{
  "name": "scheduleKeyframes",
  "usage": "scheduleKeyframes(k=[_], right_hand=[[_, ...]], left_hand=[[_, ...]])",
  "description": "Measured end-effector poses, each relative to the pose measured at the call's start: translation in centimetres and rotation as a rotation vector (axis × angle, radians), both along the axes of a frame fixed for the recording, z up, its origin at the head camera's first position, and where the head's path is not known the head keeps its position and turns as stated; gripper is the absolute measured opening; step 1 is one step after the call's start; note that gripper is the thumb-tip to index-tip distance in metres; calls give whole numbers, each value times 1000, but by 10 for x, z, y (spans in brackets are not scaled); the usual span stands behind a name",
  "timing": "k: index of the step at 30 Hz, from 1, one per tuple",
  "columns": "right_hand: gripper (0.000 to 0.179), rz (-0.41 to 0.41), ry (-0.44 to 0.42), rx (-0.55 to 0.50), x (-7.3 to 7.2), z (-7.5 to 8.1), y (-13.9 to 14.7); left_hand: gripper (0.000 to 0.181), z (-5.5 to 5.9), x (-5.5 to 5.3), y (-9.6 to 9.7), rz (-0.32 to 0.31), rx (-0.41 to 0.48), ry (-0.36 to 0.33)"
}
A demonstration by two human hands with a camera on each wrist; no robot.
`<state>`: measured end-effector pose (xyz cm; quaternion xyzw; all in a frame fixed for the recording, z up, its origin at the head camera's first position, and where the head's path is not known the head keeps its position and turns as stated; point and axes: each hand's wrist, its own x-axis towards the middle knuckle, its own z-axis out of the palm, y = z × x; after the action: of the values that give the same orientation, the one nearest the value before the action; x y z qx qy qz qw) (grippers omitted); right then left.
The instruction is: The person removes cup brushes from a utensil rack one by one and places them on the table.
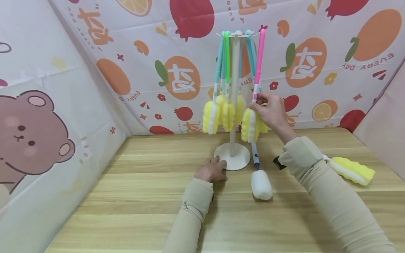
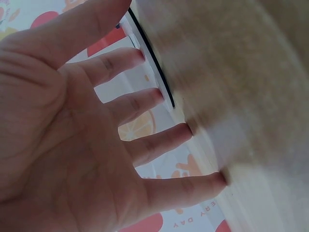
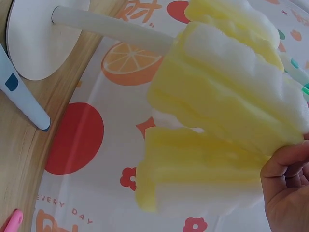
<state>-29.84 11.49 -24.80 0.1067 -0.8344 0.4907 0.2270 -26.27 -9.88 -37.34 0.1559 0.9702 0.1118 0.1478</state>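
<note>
A white stand [image 1: 234, 160] with a round base and upright pole carries several sponge brushes on its top hooks. My right hand [image 1: 272, 111] pinches the neck of a pink-handled sponge brush [image 1: 259, 59], whose top is at the hook ring. Its yellow-and-white sponge head hangs just below my fingers; in the right wrist view a yellow-and-white sponge [image 3: 207, 87] is beside that hand. My left hand [image 1: 211, 170] is low at the stand's base, fingertips touching its front left edge. In the left wrist view its fingers are spread and fairly straight.
Blue-handled brushes [image 1: 219, 59] and a green-handled brush [image 1: 226, 58] hang on the stand. On the table [image 1: 142, 196] lie a white sponge brush [image 1: 261, 185], right of the base, and a yellow-and-white sponge brush [image 1: 351, 171], partly behind my right sleeve. A printed cloth [image 1: 133, 116] backs the table.
</note>
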Motion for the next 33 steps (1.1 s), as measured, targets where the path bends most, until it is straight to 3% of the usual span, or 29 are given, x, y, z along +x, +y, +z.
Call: scheduleKeyframes(k=[24,33], right_hand=[[28,-43,-45,-21,3,-5,7],[29,-18,-48,-52,7,-5,9]], left_hand=[[29,-1,-1,0,-11,13,-7],[32,-1,0,0,-10,14,-1]])
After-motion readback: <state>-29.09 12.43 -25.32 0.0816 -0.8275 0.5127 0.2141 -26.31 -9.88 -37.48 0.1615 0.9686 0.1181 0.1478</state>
